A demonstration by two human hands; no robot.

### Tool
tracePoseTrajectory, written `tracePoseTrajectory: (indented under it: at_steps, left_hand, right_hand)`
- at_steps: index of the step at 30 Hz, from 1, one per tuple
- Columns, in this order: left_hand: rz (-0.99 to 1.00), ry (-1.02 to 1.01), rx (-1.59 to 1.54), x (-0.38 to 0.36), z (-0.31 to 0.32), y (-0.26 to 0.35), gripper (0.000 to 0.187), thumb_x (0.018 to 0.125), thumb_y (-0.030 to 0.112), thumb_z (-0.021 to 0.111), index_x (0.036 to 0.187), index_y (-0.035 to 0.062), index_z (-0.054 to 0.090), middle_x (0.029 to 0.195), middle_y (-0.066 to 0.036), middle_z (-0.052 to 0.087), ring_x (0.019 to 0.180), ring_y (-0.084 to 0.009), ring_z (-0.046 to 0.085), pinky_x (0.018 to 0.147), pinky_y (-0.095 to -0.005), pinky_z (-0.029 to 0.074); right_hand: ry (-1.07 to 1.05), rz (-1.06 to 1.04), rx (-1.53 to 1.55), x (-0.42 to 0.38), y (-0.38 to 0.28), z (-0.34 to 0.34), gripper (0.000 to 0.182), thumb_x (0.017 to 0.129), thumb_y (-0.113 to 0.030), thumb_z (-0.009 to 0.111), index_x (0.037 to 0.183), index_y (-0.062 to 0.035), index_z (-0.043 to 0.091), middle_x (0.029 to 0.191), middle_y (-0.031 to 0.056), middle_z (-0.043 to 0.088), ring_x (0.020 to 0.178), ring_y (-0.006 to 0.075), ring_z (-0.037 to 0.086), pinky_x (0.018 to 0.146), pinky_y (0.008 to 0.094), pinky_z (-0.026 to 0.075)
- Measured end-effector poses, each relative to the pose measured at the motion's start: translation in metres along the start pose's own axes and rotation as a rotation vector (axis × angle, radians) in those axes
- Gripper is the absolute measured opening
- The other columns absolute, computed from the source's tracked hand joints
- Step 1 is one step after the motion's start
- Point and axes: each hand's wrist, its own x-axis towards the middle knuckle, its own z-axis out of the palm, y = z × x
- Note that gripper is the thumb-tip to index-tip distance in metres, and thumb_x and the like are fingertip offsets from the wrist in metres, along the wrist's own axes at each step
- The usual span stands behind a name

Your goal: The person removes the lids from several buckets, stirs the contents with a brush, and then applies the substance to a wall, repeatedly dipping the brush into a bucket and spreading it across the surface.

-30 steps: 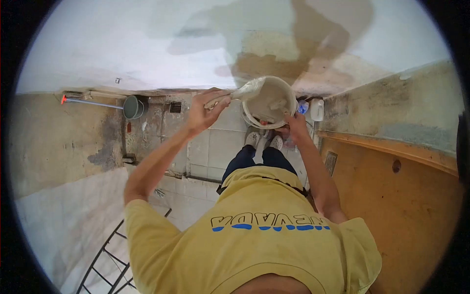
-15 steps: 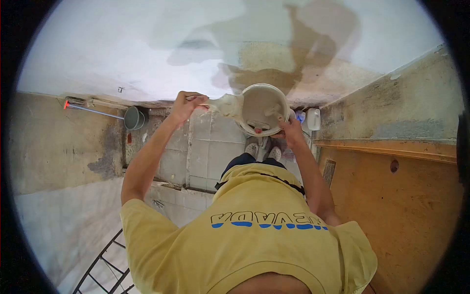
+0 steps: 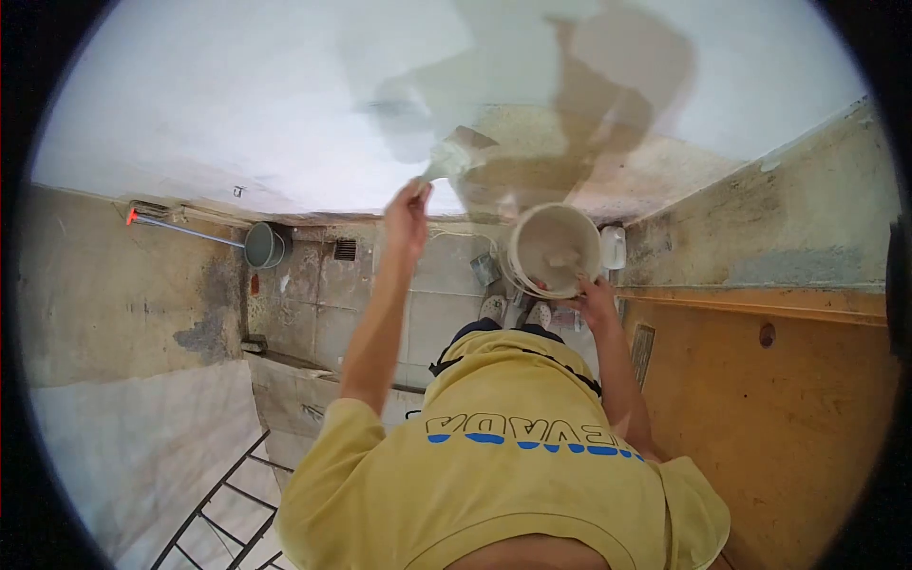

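My left hand [image 3: 408, 217] is closed around the handle of a wide spatula [image 3: 454, 158]. The spatula's blade, coated in pale paste, is up against the wall [image 3: 522, 128], at a bare beige patch. My right hand [image 3: 594, 302] grips the near rim of a white bucket [image 3: 514, 249] on its right side. Pale paste [image 3: 560, 249] lies in the bucket, with a small red thing by the near edge. The bucket is above my feet, apart from the spatula.
A grey-green bucket [image 3: 264, 246] with a blue stick stands at the left wall. A white container [image 3: 613, 248] is right of the held bucket. A grey object [image 3: 485, 269] lies by my feet. An orange-brown door [image 3: 760, 408] is at right, a metal ladder [image 3: 225, 486] at lower left.
My left hand has moved the spatula from the bucket's left rim up to the wall. My right hand and the bucket have shifted right and lower in view.
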Motion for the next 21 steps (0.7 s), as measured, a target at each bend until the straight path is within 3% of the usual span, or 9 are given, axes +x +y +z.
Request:
tracePoseTrajectory:
  at_steps: [3,4,7,10,12,13,15,18,21]
  left_hand:
    - [-0.071,0.025,-0.209,-0.004,0.01,-0.053,0.022,0.096,0.002,0.051,0.11,-0.0147,0.052,0.116,-0.021,0.056,0.113,-0.0284,0.055,0.106,-0.0353,0.047]
    - [-0.124,0.116,-0.287,-0.005,0.015,-0.062,0.022,0.096,0.002,0.052,0.111,-0.0147,0.052,0.118,-0.021,0.055,0.111,-0.0282,0.056,0.104,-0.0355,0.049]
    - [-0.137,0.061,-0.381,-0.014,0.014,-0.062,0.024,0.096,0.003,0.052,0.112,-0.015,0.051,0.12,-0.022,0.054,0.112,-0.0276,0.056,0.103,-0.0353,0.05]
    - [0.052,0.108,-0.234,-0.027,0.018,-0.033,0.03,0.094,0.003,0.056,0.116,-0.0174,0.052,0.118,-0.021,0.057,0.106,-0.0288,0.06,0.099,-0.0364,0.052]
    - [0.397,0.087,0.283,-0.032,0.018,0.001,0.03,0.094,0.008,0.059,0.112,-0.0161,0.057,0.114,-0.02,0.061,0.1,-0.0257,0.063,0.095,-0.0331,0.052]
    - [0.403,0.091,0.281,-0.029,0.014,0.015,0.03,0.094,0.008,0.059,0.112,-0.0161,0.057,0.114,-0.02,0.061,0.1,-0.0257,0.063,0.095,-0.0331,0.052]
    - [0.839,0.214,0.758,-0.016,0.01,0.042,0.028,0.094,0.01,0.061,0.11,-0.0122,0.062,0.104,-0.017,0.064,0.089,-0.0235,0.065,0.083,-0.031,0.052]
    - [1.073,0.375,1.058,0.005,0.011,0.058,0.024,0.093,0.008,0.06,0.111,-0.008,0.064,0.1,-0.017,0.063,0.086,-0.0246,0.063,0.075,-0.0321,0.05]
    - [1.167,0.27,1.094,0.02,0.014,0.023,0.023,0.092,0.006,0.058,0.111,-0.0048,0.064,0.099,-0.017,0.062,0.088,-0.0263,0.061,0.075,-0.0347,0.049]
  right_hand:
    - [0.059,0.008,0.107,-0.002,0.013,-0.036,0.044,0.093,-0.01,0.056,0.131,0.0083,0.041,0.118,0.0252,0.055,0.098,0.0382,0.064,0.075,0.0478,0.063]
    - [0.05,0.008,0.098,-0.001,0.019,-0.05,0.044,0.093,-0.01,0.056,0.131,0.0083,0.041,0.118,0.0252,0.055,0.098,0.0382,0.064,0.075,0.0478,0.063]
    - [0.124,0.009,0.076,-0.004,0.029,-0.082,0.045,0.093,-0.011,0.057,0.131,0.0078,0.041,0.119,0.0252,0.054,0.098,0.0391,0.064,0.076,0.05,0.062]
    - [0.124,-0.044,0.144,-0.013,0.032,-0.098,0.045,0.093,-0.011,0.057,0.131,0.0069,0.041,0.121,0.0257,0.054,0.099,0.0387,0.064,0.075,0.051,0.062]
    - [0.194,-0.068,0.061,-0.018,0.027,-0.102,0.041,0.096,-0.011,0.051,0.131,0.0063,0.041,0.121,0.0253,0.054,0.101,0.0369,0.064,0.078,0.0509,0.062]
    - [0.188,-0.068,0.058,-0.017,0.028,-0.106,0.041,0.096,-0.011,0.051,0.131,0.0063,0.041,0.121,0.0253,0.054,0.101,0.0369,0.064,0.078,0.0509,0.062]
    - [0.176,-0.084,0.092,-0.016,0.03,-0.11,0.042,0.096,-0.01,0.051,0.133,0.0065,0.039,0.123,0.0253,0.054,0.1,0.0368,0.064,0.075,0.0495,0.062]
    - [0.231,-0.043,0.099,-0.024,0.016,-0.093,0.044,0.096,-0.009,0.051,0.134,0.0067,0.036,0.125,0.0256,0.052,0.103,0.0377,0.063,0.078,0.051,0.062]
    - [0.218,-0.041,0.15,-0.017,0.02,-0.092,0.045,0.096,-0.008,0.051,0.135,0.0067,0.034,0.128,0.0259,0.05,0.106,0.0392,0.061,0.082,0.0535,0.06]
